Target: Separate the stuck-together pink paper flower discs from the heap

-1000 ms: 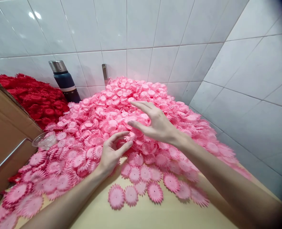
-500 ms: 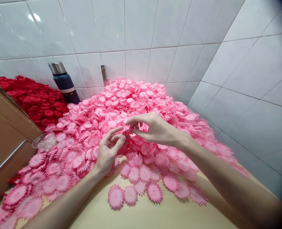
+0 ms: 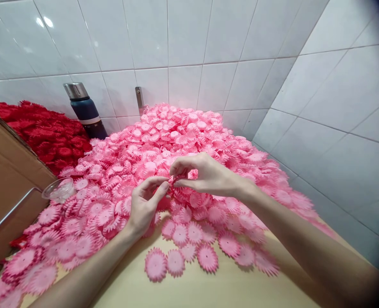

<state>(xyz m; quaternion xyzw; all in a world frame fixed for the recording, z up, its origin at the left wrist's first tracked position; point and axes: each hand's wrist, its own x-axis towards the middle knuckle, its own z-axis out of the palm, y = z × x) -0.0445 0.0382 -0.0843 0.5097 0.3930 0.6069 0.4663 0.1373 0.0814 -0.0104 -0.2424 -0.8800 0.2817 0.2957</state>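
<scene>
Over the pink heap, both my hands meet with their fingertips almost touching. My right hand [image 3: 208,173] pinches a small pink flower piece [image 3: 173,181], seen nearly edge-on and partly covered by the fingers. From the left, my left hand [image 3: 147,201] brings thumb and index finger together against the near side of that piece. Whatever lies between the left fingertips is too small to make out. Beneath and behind the hands spreads a large heap of pink flower pieces [image 3: 189,128], round with fringed edges. Several lie singly on the pale tabletop [image 3: 134,286].
A dark blue flask [image 3: 86,112] leans at the back left beside a red pile of similar pieces [image 3: 45,132]. A clear plastic dish [image 3: 59,191] sits by the cardboard box [image 3: 10,167] on the left. White tiled walls [image 3: 183,38] close off the back and right.
My fingertips have drawn closer together, the left thumb and index narrowing. The flower piece in my right fingers has turned and shows less. The heap looks unchanged.
</scene>
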